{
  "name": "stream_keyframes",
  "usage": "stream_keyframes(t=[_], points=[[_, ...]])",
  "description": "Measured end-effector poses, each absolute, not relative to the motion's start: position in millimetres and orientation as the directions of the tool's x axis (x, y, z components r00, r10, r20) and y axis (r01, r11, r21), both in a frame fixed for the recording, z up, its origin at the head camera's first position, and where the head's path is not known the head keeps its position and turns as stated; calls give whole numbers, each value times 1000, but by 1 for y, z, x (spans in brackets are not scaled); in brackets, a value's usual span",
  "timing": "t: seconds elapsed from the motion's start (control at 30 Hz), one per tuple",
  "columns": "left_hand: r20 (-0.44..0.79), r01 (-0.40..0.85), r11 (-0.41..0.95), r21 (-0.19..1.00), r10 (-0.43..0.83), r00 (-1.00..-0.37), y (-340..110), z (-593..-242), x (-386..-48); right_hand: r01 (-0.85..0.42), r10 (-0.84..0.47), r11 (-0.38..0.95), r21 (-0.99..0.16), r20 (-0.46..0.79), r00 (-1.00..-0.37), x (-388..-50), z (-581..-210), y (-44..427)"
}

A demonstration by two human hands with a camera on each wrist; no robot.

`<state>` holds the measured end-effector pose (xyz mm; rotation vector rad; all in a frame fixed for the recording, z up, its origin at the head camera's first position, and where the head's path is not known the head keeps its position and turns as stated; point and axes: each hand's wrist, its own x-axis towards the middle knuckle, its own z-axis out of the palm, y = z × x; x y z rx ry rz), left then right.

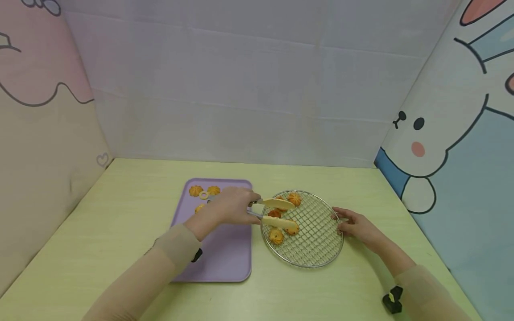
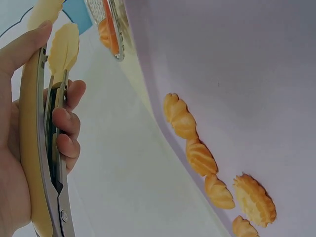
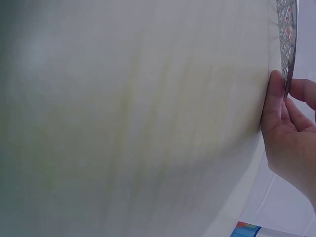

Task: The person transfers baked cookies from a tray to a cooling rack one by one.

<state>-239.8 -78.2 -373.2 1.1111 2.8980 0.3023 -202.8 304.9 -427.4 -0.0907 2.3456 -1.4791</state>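
My left hand (image 1: 233, 206) grips a pair of tongs (image 1: 277, 221) with pale yellow tips, reaching across the purple tray (image 1: 229, 265). The tips stand apart above the left part of a round wire rack (image 1: 317, 243). Several golden swirled cookies (image 1: 275, 236) lie there, partly covered by the tips. At the rack's right rim, my right hand (image 1: 359, 227) pinches the edge between thumb and fingers, as the right wrist view also shows. More cookies (image 2: 254, 199) lie on the tray in the left wrist view; my left arm hides part of that group in the head view.
A small pale ring-shaped piece (image 1: 203, 195) lies among the tray's cookies near its far edge. The pale yellow table (image 1: 120, 223) is bounded by a white back panel (image 1: 241, 89) and printed side panels (image 1: 441, 178).
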Motion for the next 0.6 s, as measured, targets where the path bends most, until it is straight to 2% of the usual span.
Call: stream_keyframes(t=[0.4,0.6], points=[[81,598,761,251,599,-796,-98,-357,-236,140,-236,467,-873,-276,-932,-202,-425,303],[138,608,751,257,595,-792,-110,-349,-235,138,-238,463,-875,-273,-932,-201,-425,303]])
